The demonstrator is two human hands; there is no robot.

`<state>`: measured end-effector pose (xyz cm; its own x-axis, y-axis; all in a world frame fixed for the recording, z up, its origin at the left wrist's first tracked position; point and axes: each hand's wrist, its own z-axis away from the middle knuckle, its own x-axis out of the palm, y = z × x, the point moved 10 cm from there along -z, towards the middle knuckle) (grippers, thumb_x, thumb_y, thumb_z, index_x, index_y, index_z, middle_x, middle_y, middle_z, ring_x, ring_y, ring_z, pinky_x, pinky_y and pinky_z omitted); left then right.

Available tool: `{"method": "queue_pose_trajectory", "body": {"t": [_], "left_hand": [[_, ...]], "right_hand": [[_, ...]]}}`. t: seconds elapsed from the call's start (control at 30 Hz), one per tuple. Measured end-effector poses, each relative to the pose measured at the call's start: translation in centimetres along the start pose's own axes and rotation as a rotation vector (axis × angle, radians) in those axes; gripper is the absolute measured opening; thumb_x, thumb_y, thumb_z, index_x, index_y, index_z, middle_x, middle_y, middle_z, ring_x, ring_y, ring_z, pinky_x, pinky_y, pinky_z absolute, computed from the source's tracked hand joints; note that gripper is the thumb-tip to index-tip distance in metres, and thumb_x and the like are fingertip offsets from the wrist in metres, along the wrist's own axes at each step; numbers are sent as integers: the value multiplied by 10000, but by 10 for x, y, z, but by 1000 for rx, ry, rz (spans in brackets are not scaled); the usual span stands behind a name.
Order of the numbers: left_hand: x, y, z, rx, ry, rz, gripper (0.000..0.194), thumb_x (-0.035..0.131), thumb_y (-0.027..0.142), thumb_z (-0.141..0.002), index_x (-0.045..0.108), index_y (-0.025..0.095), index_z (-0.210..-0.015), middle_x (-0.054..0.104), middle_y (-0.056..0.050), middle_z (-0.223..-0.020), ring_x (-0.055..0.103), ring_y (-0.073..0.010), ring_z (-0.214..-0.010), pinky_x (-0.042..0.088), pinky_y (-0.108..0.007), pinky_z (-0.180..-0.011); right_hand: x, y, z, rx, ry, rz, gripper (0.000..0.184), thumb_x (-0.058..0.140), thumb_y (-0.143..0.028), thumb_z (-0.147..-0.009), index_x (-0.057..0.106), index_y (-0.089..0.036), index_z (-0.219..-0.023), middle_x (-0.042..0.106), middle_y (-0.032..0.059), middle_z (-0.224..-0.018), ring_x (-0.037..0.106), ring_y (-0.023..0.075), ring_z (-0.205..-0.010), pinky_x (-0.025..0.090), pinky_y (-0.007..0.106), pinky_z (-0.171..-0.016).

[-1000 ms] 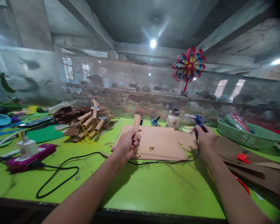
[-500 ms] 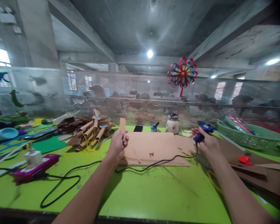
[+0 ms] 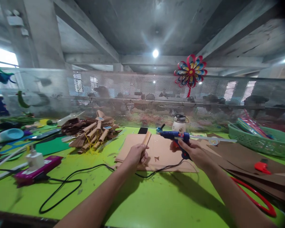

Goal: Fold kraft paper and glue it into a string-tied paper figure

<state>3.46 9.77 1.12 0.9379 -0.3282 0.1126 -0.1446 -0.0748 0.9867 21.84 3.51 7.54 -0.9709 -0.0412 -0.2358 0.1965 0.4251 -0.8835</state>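
My left hand (image 3: 137, 154) is closed around a narrow folded strip of brown paper (image 3: 146, 138), which sticks up and tilts to the right. In my right hand (image 3: 192, 152) is a blue glue gun (image 3: 177, 136), gripped by its handle with the nozzle pointing left toward the strip. A clear glue stick (image 3: 218, 138) juts from the gun's back end. Nozzle and strip are a small distance apart. Both hands are above a stack of brown paper sheets (image 3: 130, 142), on which a small brown scrap (image 3: 156, 158) lies. The gun's black cord (image 3: 154, 173) runs left across the table.
On the left are a purple power strip (image 3: 39, 169) with a white plug and a bundle of rolled brown paper pieces (image 3: 95, 131). A pale jar (image 3: 180, 124) stands behind. Rightward are a green basket (image 3: 256, 142), a red cutter (image 3: 262, 167) and red-handled scissors (image 3: 254, 194).
My right hand has brought the glue gun leftward and turned it so its nozzle points left. My left hand has shifted right with the paper strip, which is now more tilted.
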Motion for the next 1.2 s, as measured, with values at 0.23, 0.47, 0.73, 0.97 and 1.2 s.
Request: {"method": "queue_pose_trajectory", "body": {"t": [0.23,0.47,0.73,0.97,1.2], "left_hand": [[7,-9,0,-32,-30,-37,219,477,339,-768,531,128,-787,498,16,-441,309,-55,-307,156,-180,-344],[7,-10,2,-38,-31,-47,209,463,326,-771,536,131,-775,502,8,-454,316,-54,-313,167,-177,-344],[5,-11,3,-48,-15,-49,188,444,303,-791,527,134,-794,496,14,-467,303,-54,-320,153,-172,-343],[7,-9,2,-1,-25,-44,206,470,322,-780,536,127,-781,481,17,-452,304,-57,-334,168,-180,-355],[10,-16,0,-40,-53,-80,212,447,309,-794,533,116,-811,494,19,-465,321,-54,-342,202,-173,-364]], "right_hand": [[-5,8,-1,70,44,145,489,432,-557,-840,679,-140,-780,693,90,-816,644,181,-756,453,271,-697],[1,14,-5,38,23,40,459,464,-536,-835,657,-125,-765,669,79,-753,638,173,-704,481,292,-707],[-1,14,-3,73,39,105,473,463,-547,-829,659,-127,-733,677,85,-749,643,164,-682,474,253,-642],[0,18,-5,57,19,68,471,470,-549,-825,660,-121,-777,674,79,-752,650,173,-699,489,295,-709],[-7,16,-3,67,50,133,463,473,-553,-821,662,-131,-786,688,98,-781,655,193,-716,489,315,-697]]}}
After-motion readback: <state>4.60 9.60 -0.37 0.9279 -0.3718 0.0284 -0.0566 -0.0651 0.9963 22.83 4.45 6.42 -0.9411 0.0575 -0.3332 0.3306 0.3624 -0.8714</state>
